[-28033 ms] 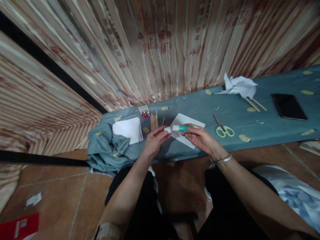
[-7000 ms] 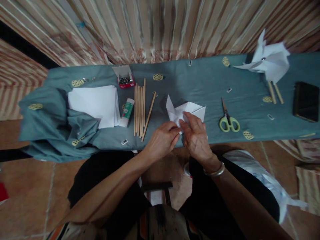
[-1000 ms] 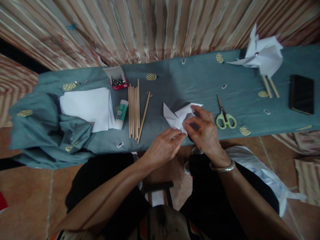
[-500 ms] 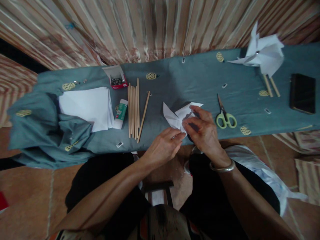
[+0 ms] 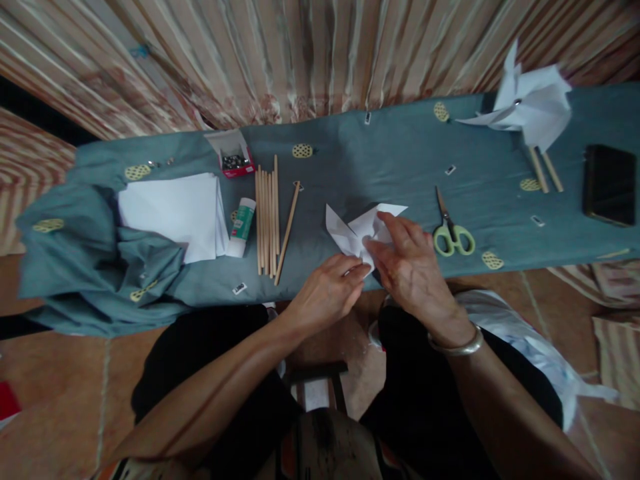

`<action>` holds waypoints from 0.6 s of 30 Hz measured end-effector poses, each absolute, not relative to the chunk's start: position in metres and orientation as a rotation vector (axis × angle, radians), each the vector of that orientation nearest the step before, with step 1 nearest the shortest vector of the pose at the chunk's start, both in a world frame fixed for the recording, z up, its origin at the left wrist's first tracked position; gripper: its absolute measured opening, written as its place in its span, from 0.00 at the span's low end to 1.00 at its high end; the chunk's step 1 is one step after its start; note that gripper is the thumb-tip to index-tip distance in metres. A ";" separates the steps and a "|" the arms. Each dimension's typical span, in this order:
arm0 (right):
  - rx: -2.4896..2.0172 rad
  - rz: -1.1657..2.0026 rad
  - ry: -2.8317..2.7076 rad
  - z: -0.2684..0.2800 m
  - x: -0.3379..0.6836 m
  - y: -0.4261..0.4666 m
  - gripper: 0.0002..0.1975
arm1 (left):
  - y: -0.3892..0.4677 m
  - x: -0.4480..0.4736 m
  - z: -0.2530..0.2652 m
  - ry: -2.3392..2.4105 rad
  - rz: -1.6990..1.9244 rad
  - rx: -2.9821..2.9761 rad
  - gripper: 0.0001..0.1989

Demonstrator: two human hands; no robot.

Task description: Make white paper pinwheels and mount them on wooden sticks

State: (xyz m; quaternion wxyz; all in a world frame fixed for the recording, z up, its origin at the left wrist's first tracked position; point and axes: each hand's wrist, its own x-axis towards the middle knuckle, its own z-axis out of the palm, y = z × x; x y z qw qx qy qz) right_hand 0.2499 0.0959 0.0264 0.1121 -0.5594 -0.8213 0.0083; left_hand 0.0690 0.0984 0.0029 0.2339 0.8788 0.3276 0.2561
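Observation:
A white paper pinwheel with folded blades lies at the front edge of the cloth-covered table. My left hand pinches its lower blade between thumb and fingers. With the thumb near the pinwheel's centre and the fingers on its right blade, my right hand grips the paper from the other side. Part of the paper is hidden under the right hand. Green-handled scissors lie just right of that hand. Left of the pinwheel, one wooden stick rests apart from a row of several sticks.
A glue stick, a stack of white paper and an open box of pins occupy the left side. At the far right are finished-looking pinwheels on sticks and a dark phone. A curtain hangs behind the table.
My right hand has shifted slightly, its thumb now flatter near the pinwheel's centre and its fingers lower over the right blade. My left hand keeps its pinch.

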 end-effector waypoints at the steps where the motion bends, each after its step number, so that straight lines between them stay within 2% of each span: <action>1: -1.634 0.014 -2.437 0.028 0.250 0.095 0.15 | 0.099 0.069 0.002 0.904 0.707 2.394 0.12; 9: -1.580 0.015 -2.545 0.035 0.245 0.091 0.15 | 0.102 0.070 0.003 0.905 0.823 2.148 0.13; 18: -1.540 0.021 -2.497 0.028 0.245 0.101 0.10 | 0.115 0.056 0.012 1.097 0.905 1.566 0.13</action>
